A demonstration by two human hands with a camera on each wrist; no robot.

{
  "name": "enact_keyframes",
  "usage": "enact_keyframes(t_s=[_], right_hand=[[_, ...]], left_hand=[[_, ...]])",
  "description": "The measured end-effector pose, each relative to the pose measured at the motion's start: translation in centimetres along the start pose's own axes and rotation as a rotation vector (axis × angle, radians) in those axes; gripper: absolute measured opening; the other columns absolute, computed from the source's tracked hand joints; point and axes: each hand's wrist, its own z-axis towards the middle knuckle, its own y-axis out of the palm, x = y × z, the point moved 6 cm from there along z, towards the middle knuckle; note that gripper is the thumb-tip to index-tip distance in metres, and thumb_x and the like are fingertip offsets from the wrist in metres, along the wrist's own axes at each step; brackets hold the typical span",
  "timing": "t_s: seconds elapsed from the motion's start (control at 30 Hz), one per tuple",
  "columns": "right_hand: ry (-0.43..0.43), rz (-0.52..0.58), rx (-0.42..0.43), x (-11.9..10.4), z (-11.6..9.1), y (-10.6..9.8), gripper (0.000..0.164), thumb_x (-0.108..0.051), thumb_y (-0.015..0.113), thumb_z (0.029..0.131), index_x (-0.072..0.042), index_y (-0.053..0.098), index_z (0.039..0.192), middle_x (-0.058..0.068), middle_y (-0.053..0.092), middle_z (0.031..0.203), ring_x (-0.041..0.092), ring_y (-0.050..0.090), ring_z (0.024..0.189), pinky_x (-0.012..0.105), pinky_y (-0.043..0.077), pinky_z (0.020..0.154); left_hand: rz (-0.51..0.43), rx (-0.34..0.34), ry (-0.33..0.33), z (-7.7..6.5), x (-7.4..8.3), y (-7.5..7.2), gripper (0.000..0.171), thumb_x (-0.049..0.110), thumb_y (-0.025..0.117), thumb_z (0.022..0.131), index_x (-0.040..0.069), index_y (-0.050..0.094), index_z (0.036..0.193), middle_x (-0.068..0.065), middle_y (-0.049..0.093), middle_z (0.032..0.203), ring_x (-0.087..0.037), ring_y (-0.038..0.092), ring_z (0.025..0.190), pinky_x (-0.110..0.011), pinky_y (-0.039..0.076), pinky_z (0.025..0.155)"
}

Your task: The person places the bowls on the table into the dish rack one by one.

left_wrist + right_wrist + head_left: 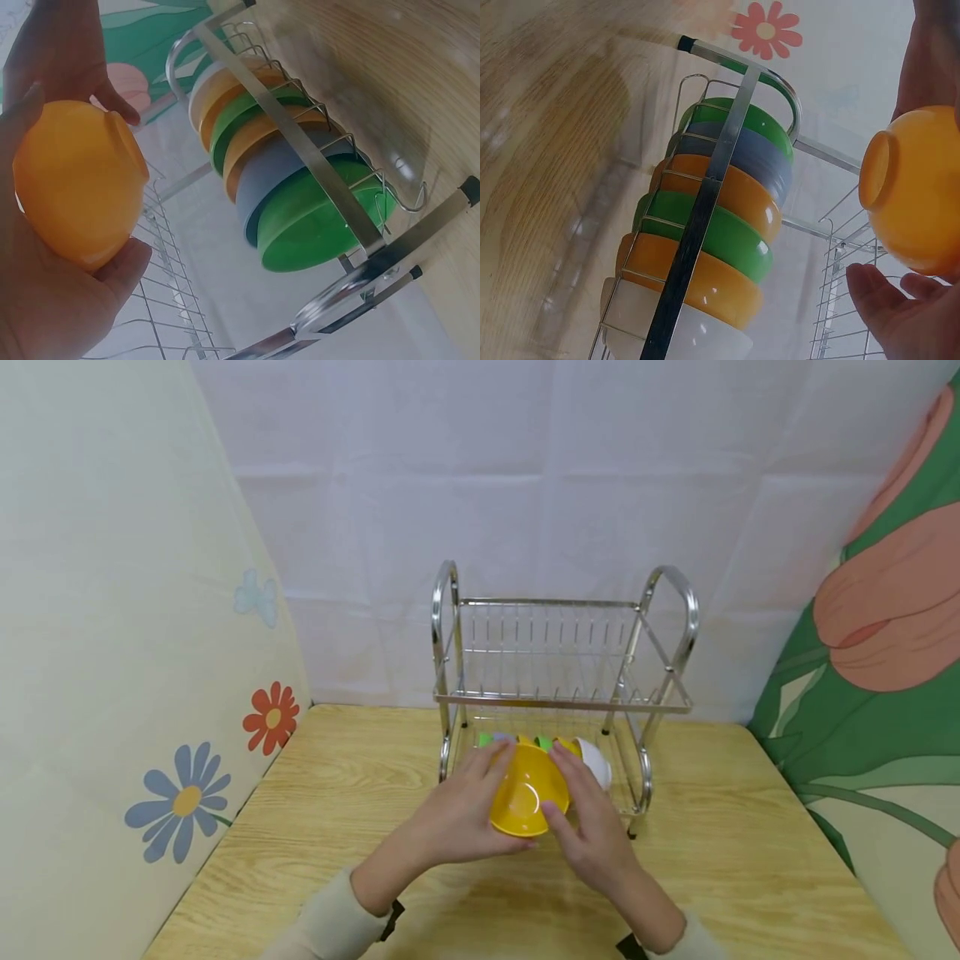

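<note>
In front of the dish rack, both hands hold a yellow-orange bowl, its hollow side facing the head camera. My left hand grips it from the left, thumb low near the rim and fingers along the upper left. From the other side my right hand holds the rim, its thumb overlapping the hollow and its fingers at the upper right edge. The bowl's foot ring shows in the right wrist view. In the left wrist view, left fingertips lie under the bowl's outer wall.
A two-tier metal dish rack stands on the wooden table. On its lower tier several bowls stand on edge in a row, including a green bowl, a blue-grey bowl and a white bowl. Patterned cloths hang at both sides.
</note>
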Motion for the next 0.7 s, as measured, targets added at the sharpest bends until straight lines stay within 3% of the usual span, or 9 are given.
enact_keyframes(t_s=[0.3, 0.47, 0.57, 0.7], right_hand=[[0.024, 0.030, -0.010, 0.0, 0.0, 0.4, 0.066, -0.012, 0.059, 0.098, -0.012, 0.033, 0.158, 0.009, 0.034, 0.162, 0.033, 0.038, 0.145, 0.054, 0.042, 0.111], [0.054, 0.061, 0.019, 0.1, 0.1, 0.3, 0.070, -0.011, 0.060, 0.097, -0.011, 0.029, 0.160, 0.011, 0.038, 0.159, 0.030, 0.046, 0.138, 0.050, 0.047, 0.107], [0.079, 0.109, 0.059, 0.3, 0.1, 0.3, 0.069, -0.009, 0.061, 0.096, -0.008, 0.031, 0.158, 0.014, 0.043, 0.154, 0.029, 0.053, 0.130, 0.048, 0.053, 0.100], [0.149, 0.245, 0.104, 0.8, 0.0, 0.3, 0.063, -0.005, 0.062, 0.096, -0.006, 0.037, 0.154, 0.017, 0.050, 0.148, 0.029, 0.059, 0.120, 0.035, 0.058, 0.092]], left_hand=[[0.006, 0.019, 0.023, 0.2, 0.5, 0.3, 0.116, 0.071, 0.075, 0.075, 0.003, 0.030, 0.158, -0.012, 0.032, 0.162, -0.030, 0.035, 0.147, -0.048, 0.040, 0.114], [-0.001, 0.052, 0.019, 0.4, 0.7, 0.5, 0.117, 0.073, 0.074, 0.075, 0.004, 0.029, 0.158, -0.013, 0.033, 0.160, -0.031, 0.039, 0.144, -0.048, 0.047, 0.109], [-0.002, 0.079, 0.016, 0.5, 1.0, 0.6, 0.119, 0.072, 0.075, 0.074, 0.003, 0.028, 0.158, -0.014, 0.033, 0.160, -0.032, 0.042, 0.141, -0.046, 0.052, 0.102], [0.013, 0.114, 0.023, 0.7, 1.3, 0.9, 0.120, 0.072, 0.077, 0.073, 0.001, 0.029, 0.157, -0.015, 0.034, 0.159, -0.032, 0.043, 0.140, -0.046, 0.053, 0.102]])
